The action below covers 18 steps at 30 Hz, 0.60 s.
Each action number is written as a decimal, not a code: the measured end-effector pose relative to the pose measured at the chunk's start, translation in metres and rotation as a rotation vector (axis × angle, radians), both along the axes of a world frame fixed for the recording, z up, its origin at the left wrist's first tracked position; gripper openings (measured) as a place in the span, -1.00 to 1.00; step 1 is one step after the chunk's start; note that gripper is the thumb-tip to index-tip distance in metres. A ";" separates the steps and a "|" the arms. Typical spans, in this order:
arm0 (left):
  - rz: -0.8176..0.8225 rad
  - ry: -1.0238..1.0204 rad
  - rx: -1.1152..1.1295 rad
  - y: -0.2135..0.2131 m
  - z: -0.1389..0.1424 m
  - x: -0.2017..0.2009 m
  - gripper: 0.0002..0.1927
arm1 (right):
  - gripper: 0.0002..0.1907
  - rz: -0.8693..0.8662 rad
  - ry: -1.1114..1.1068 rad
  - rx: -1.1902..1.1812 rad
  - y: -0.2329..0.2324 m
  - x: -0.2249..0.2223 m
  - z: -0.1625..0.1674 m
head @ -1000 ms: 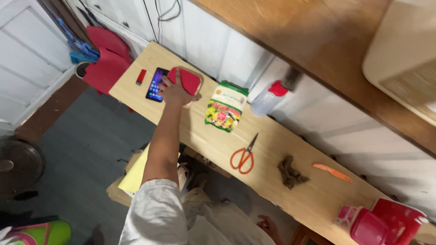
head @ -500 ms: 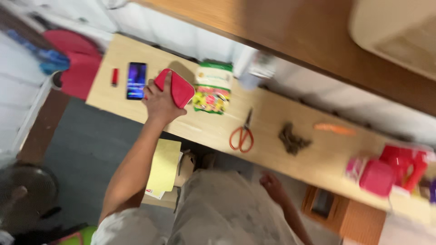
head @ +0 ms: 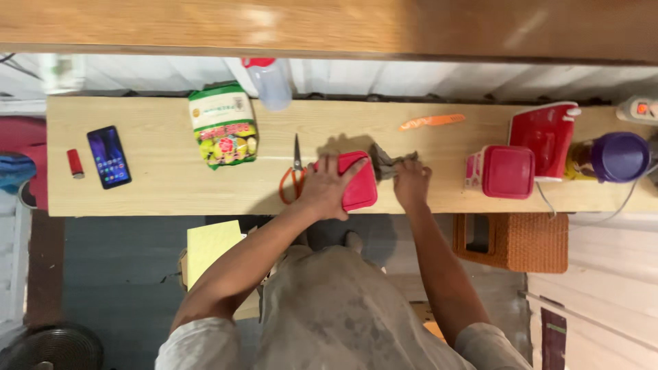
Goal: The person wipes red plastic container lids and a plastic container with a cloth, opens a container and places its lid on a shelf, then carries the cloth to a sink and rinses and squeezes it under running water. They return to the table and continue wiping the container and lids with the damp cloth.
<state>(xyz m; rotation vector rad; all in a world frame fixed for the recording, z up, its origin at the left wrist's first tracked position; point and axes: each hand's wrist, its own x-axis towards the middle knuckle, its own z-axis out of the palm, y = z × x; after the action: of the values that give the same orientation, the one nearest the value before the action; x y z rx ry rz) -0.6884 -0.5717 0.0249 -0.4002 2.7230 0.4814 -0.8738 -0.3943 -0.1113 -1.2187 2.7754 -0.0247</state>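
1. The left hand (head: 323, 188) lies flat on a red box (head: 359, 181) near the middle of the bench (head: 164, 185), fingers spread over the lid and curled round its left edge; the palm presses down more than it clamps.
2. The right hand (head: 411, 183) sits just beside the box, at about 3 o'clock from it. Its fingers close on a grey-brown clump (head: 391, 163); how firmly they pinch it I cannot tell.
3. The clump lies at about 1 o'clock from the box, touching or nearly touching its upper right corner. From the right hand it is at about 11 o'clock. Its long axis runs roughly 9 to 3, along the bench.
4. The box's long axis runs roughly 12 to 6, tilted a little toward 1 o'clock.
5. The right hand is plainly the nearer one to the clump; the left hand is on the far side of the box from it.
6. Scissors (head: 295, 171) with orange handles lie at 9 o'clock from the left hand, partly under it, blades pointing to 12.
7. A second, lidded red box (head: 507, 171) stands well apart at 3 o'clock.
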 end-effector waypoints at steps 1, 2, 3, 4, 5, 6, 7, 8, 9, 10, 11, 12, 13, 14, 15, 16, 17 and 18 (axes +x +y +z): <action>-0.041 0.004 -0.004 0.011 -0.008 -0.013 0.46 | -0.71 -0.073 -0.042 -0.090 0.018 -0.009 -0.005; -0.080 0.011 -0.008 0.018 -0.016 -0.023 0.44 | -0.72 -0.144 -0.082 -0.179 0.034 -0.018 -0.008; -0.104 0.040 0.014 0.021 -0.023 -0.033 0.42 | -0.73 -0.212 -0.117 -0.271 0.049 -0.027 -0.010; -0.122 0.070 0.035 0.022 -0.030 -0.043 0.40 | -0.71 -0.197 -0.117 -0.359 0.065 -0.035 -0.013; -0.133 0.096 0.056 0.021 -0.035 -0.050 0.39 | -0.69 -0.176 -0.122 -0.446 0.080 -0.039 -0.015; -0.152 0.112 0.043 0.021 -0.039 -0.055 0.37 | -0.67 -0.154 -0.132 -0.529 0.091 -0.038 -0.018; -0.171 0.129 0.034 0.020 -0.042 -0.058 0.36 | -0.68 -0.144 -0.171 -0.578 0.100 -0.036 -0.021; -0.192 0.150 0.020 0.019 -0.044 -0.061 0.35 | -0.69 -0.134 -0.204 -0.632 0.106 -0.037 -0.023; -0.181 0.139 0.037 0.017 -0.045 -0.063 0.33 | -0.69 -0.123 -0.235 -0.691 0.110 -0.036 -0.026; -0.171 0.127 0.055 0.017 -0.045 -0.063 0.32 | -0.68 -0.197 -0.367 -0.779 0.112 -0.033 -0.028; -0.166 0.113 0.078 0.017 -0.045 -0.063 0.31 | -0.67 -0.278 -0.501 -0.862 0.114 -0.031 -0.031; -0.143 0.132 0.071 0.019 -0.045 -0.063 0.30 | -0.65 -0.366 -0.632 -0.940 0.117 -0.028 -0.033; -0.124 0.151 0.067 0.022 -0.044 -0.063 0.30 | -0.66 -0.345 -0.607 -0.938 0.121 -0.026 -0.035; -0.109 0.172 0.062 0.026 -0.044 -0.063 0.29 | -0.66 -0.325 -0.579 -0.938 0.123 -0.025 -0.036; -0.136 0.199 0.019 0.030 -0.043 -0.064 0.28 | -0.66 -0.303 -0.548 -0.939 0.127 -0.024 -0.036; -0.162 0.229 -0.025 0.035 -0.043 -0.065 0.27 | -0.67 -0.296 -0.608 -0.997 0.130 -0.023 -0.036; -0.183 0.255 -0.069 0.039 -0.043 -0.066 0.26 | -0.67 -0.287 -0.672 -1.053 0.134 -0.022 -0.036; -0.172 0.271 -0.072 0.042 -0.042 -0.068 0.24 | -0.67 -0.270 -0.741 -1.109 0.137 -0.021 -0.035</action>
<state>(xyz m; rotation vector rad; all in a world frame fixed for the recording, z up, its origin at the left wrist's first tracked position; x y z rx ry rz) -0.7563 -0.5295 -0.0173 -0.1221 3.0085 0.4182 -0.8953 -0.2571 -0.1466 -0.6416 2.1206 -1.7798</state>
